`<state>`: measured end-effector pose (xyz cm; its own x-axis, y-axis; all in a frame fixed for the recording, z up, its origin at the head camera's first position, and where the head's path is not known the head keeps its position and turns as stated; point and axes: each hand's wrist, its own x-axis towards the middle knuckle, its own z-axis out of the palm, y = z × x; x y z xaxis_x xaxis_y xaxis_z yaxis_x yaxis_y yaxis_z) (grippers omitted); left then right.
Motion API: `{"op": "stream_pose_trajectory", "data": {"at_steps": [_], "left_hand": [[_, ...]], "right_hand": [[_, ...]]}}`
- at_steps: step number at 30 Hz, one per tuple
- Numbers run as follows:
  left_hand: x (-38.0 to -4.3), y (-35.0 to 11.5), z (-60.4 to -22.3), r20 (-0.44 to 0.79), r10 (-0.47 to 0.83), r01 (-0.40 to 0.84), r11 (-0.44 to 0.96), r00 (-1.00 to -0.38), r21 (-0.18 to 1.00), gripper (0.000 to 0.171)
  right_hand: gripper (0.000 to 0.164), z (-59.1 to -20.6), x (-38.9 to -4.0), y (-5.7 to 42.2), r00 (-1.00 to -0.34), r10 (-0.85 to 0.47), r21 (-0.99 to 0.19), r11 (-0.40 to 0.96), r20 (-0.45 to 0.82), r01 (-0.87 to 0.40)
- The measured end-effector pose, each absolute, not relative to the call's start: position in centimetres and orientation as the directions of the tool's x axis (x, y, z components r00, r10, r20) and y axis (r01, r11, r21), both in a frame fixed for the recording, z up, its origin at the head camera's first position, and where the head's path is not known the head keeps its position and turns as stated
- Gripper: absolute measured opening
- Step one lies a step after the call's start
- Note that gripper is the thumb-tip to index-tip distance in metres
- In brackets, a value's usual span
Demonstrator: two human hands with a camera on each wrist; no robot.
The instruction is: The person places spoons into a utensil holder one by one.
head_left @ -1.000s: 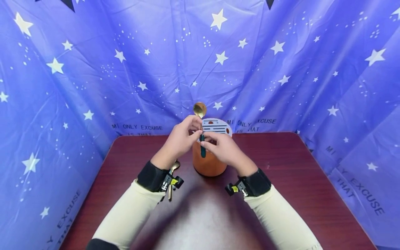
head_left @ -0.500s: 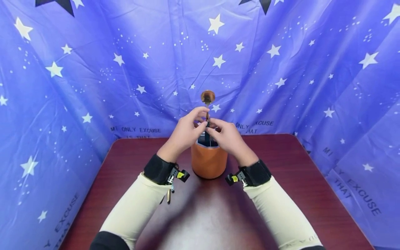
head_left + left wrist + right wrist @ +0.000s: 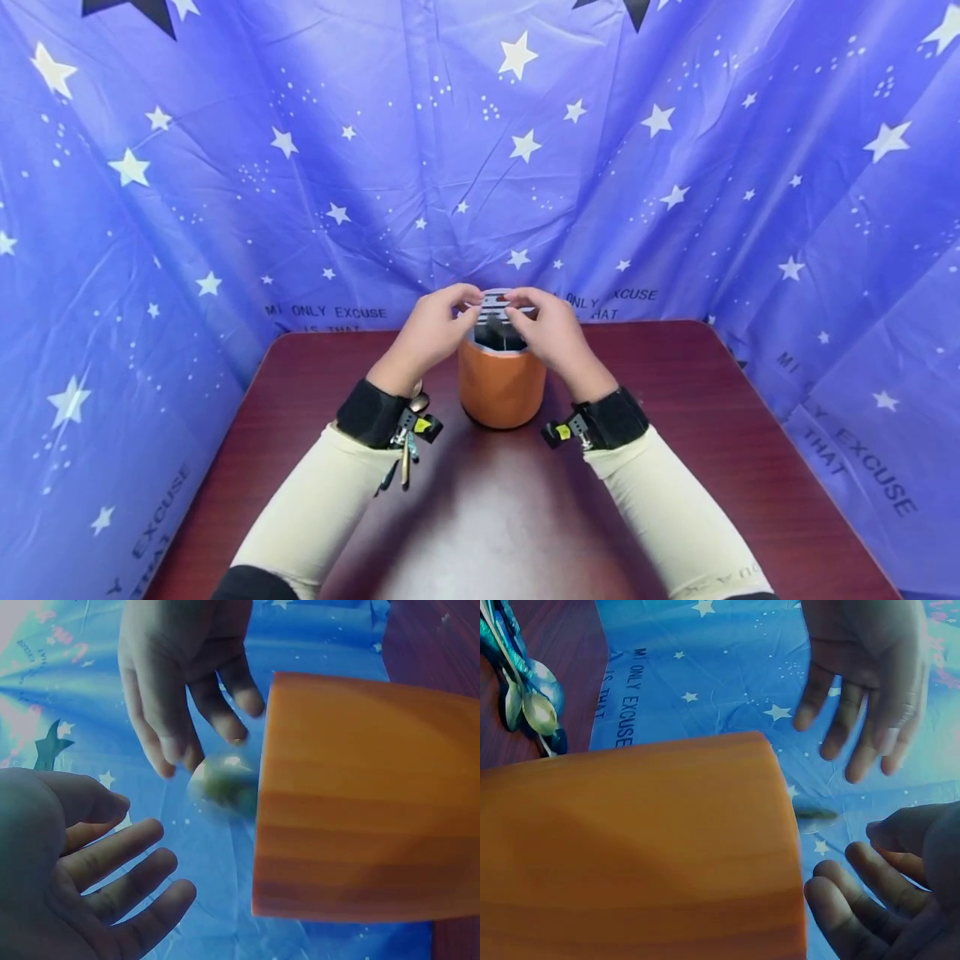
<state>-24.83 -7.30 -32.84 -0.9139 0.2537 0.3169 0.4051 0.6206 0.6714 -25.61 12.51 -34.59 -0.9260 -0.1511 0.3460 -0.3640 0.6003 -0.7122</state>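
Note:
An orange cutlery holder stands upright on the table, its pale slotted top partly covered by the fingers. Just above it, my left hand and right hand face each other with fingers parted, one at each side of the rim. Neither holds anything. Between them, in the left wrist view, the blurred gold bowl of a spoon juts from the holder's mouth; its handle is hidden inside. The right wrist view has the spoon bowl edge-on, clear of the fingertips.
Several spoons with gold bowls and dark or teal handles lie on the dark red table, left of the holder and partly under the left wrist. A blue star-printed curtain closes off the back and sides.
The spoon was held upright by both hands, swung over the holder, then dropped down into it as the fingers let go. The hands have since parted slightly to either side.

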Motion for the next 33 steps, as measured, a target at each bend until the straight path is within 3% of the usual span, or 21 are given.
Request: {"op": "stream_pose_trajectory", "data": {"at_steps": [8, 20, 24, 33], "left_hand": [[-24.0, -9.1, -34.1, 0.309, 0.230, 0.383, 0.634, -0.923, 0.672, 0.021], [-22.4, -12.2, -37.3, 0.206, 0.192, 0.282, 0.666, -0.959, 0.691, 0.026], [-22.3, -13.0, -39.2, 0.197, 0.175, 0.263, 0.678, -0.965, 0.686, 0.024], [-21.8, -14.1, -44.6, 0.166, 0.155, 0.226, 0.742, -0.974, 0.631, 0.015]], "right_hand": [[0.014, -34.8, -24.2, 11.0, -0.867, -0.204, -0.679, 0.551, 0.454, -0.486], [0.013, -34.8, -22.4, 8.5, -0.778, -0.332, -0.606, 0.491, 0.534, -0.625], [0.012, -36.2, -22.4, 7.4, -0.760, -0.400, -0.606, 0.458, 0.513, -0.650], [0.008, -41.6, -22.4, 5.1, -0.793, -0.510, -0.657, 0.478, 0.333, -0.583]]}}
